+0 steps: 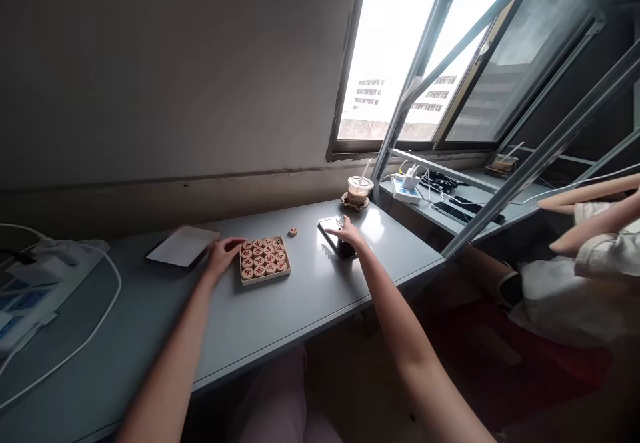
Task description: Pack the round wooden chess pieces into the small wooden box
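My left hand (225,256) is at the left edge of a shallow box (265,279) filled with rows of round wooden Chinese chess pieces (259,261) bearing red characters. Its fingers stretch to the box's back left corner, with the thumb apart from them. One loose chess piece (293,232) lies on the desk behind the box, to the right. Over a dark phone (345,250) lying flat is my right hand (349,232), open, with a finger stretched out over the screen. Whether that finger touches the screen I cannot tell.
A box lid (183,246) lies left of my left hand. An iced drink cup (359,191) stands by the wall. Power strips sit at the far left (30,296) and right (406,188). A metal frame (480,220) rises at the desk's right end; another person's arm (595,223) is beyond.
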`<control>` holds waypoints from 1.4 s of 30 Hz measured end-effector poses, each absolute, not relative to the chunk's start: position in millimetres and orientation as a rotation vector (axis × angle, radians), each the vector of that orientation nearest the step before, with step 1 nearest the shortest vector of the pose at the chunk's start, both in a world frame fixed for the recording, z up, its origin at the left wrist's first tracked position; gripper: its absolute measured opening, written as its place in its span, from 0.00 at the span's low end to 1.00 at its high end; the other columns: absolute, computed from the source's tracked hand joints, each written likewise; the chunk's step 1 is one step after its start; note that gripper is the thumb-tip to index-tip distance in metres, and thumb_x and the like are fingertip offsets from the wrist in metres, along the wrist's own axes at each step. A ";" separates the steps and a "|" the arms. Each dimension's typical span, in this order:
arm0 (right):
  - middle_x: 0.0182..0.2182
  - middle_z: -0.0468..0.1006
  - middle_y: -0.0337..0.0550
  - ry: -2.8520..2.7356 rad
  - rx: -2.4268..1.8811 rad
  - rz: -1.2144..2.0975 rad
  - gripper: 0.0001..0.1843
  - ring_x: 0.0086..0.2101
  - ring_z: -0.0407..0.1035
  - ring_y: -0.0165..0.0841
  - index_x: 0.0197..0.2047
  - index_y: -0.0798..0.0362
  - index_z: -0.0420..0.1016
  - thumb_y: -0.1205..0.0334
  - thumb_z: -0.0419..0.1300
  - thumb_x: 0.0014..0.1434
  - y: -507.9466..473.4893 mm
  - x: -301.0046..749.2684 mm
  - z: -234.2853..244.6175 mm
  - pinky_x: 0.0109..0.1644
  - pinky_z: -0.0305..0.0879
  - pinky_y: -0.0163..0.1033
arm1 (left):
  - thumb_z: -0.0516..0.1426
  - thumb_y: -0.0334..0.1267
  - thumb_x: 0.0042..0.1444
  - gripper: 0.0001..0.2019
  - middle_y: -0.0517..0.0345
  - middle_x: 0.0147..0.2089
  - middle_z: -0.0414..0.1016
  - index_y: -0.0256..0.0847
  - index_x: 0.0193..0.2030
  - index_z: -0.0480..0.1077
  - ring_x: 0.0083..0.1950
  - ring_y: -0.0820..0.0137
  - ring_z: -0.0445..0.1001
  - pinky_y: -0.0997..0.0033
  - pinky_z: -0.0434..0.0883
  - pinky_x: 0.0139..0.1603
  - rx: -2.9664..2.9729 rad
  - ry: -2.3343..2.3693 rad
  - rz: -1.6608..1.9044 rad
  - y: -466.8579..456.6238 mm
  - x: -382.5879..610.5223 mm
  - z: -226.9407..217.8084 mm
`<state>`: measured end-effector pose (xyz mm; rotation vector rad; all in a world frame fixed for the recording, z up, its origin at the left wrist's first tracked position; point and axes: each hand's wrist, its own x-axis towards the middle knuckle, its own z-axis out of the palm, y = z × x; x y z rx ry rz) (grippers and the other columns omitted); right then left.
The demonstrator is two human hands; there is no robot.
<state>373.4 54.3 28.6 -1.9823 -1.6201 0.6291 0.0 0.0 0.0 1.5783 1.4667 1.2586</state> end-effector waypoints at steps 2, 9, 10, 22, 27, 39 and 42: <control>0.58 0.64 0.66 -1.663 -2.065 0.519 0.54 0.59 0.55 0.56 0.66 0.58 0.50 0.45 0.68 0.43 53.2 357.0 29.0 0.59 0.53 0.57 | 0.58 0.54 0.43 0.22 0.45 0.43 0.79 0.36 0.37 0.75 0.46 0.58 0.76 0.61 0.72 0.49 1.602 1.460 1.281 -1.1 0.3 -1.5; 0.58 0.64 0.65 -1.749 -2.234 0.298 0.42 0.59 0.56 0.55 0.66 0.56 0.51 0.52 0.63 0.53 48.2 355.0 31.3 0.60 0.48 0.59 | 0.57 0.48 0.47 0.17 0.44 0.43 0.79 0.36 0.36 0.76 0.46 0.58 0.76 0.59 0.71 0.51 1.615 1.546 1.334 -3.4 -0.3 -8.2; 0.58 0.64 0.65 -1.753 -2.253 0.291 0.42 0.59 0.56 0.55 0.66 0.57 0.51 0.52 0.62 0.53 48.0 361.9 34.3 0.60 0.49 0.59 | 0.57 0.47 0.47 0.16 0.44 0.42 0.79 0.36 0.35 0.76 0.46 0.58 0.76 0.60 0.70 0.52 1.612 1.558 1.335 -3.5 -0.7 -9.2; 0.55 0.70 0.45 -2.306 -1.575 0.229 0.29 0.55 0.62 0.41 0.58 0.41 0.68 0.53 0.66 0.52 41.8 298.2 72.6 0.58 0.58 0.47 | 0.59 0.38 0.46 0.07 0.50 0.34 0.81 0.39 0.28 0.78 0.38 0.62 0.78 0.65 0.73 0.43 1.692 1.633 1.343 3.4 0.3 -8.1; 0.43 0.77 0.42 -2.724 -0.923 0.391 0.09 0.45 0.69 0.39 0.40 0.42 0.80 0.56 0.66 0.53 38.6 251.5 60.2 0.52 0.59 0.44 | 0.58 0.39 0.48 0.09 0.49 0.36 0.81 0.39 0.31 0.78 0.39 0.62 0.78 0.65 0.73 0.44 1.733 1.676 1.320 2.1 -2.4 -7.8; 0.39 0.75 0.45 -2.393 -0.895 0.473 0.16 0.43 0.67 0.37 0.39 0.48 0.81 0.45 0.63 0.54 50.6 259.3 42.1 0.45 0.63 0.38 | 0.56 0.36 0.48 0.10 0.48 0.37 0.81 0.37 0.32 0.79 0.39 0.61 0.78 0.63 0.72 0.45 1.779 1.743 1.296 3.7 -5.2 -3.7; 0.38 0.76 0.45 -2.372 -1.018 0.487 0.17 0.41 0.68 0.37 0.38 0.48 0.80 0.44 0.62 0.54 51.4 279.4 47.1 0.44 0.62 0.38 | 0.56 0.36 0.48 0.10 0.48 0.37 0.81 0.37 0.32 0.79 0.40 0.60 0.77 0.62 0.72 0.46 1.782 1.745 1.291 4.0 -5.8 -5.0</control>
